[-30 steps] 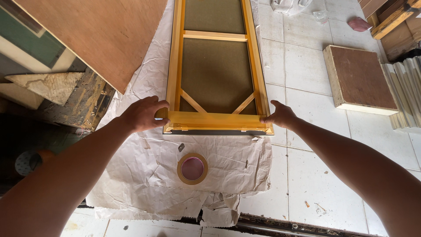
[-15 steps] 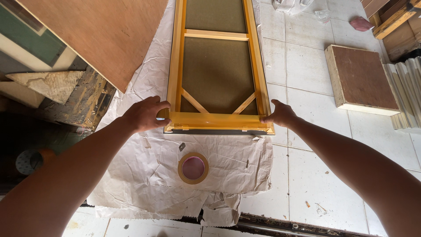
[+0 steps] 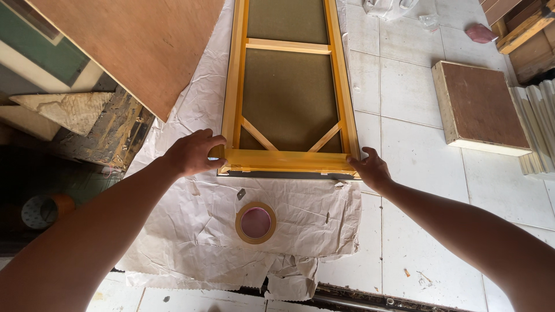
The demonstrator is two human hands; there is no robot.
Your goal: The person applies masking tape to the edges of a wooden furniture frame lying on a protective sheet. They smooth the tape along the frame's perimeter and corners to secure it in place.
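A long yellow wooden frame with a dark olive panel inside lies on crumpled white paper spread over the tiled floor. Two diagonal braces sit at its near corners. My left hand grips the near left corner of the frame, fingers curled over the bottom rail. My right hand holds the near right corner, thumb on the rail's end. A roll of tan tape lies flat on the paper just below the frame, between my arms.
A large brown plywood sheet leans at the upper left over stacked boards. A square brown-topped board block rests on the tiles at right, beside pale corrugated strips. Wooden pieces sit at the top right corner.
My left hand has shifted slightly along the frame's left corner, with fingers wrapping more over the rail. The frame and right hand stay nearly where they were.
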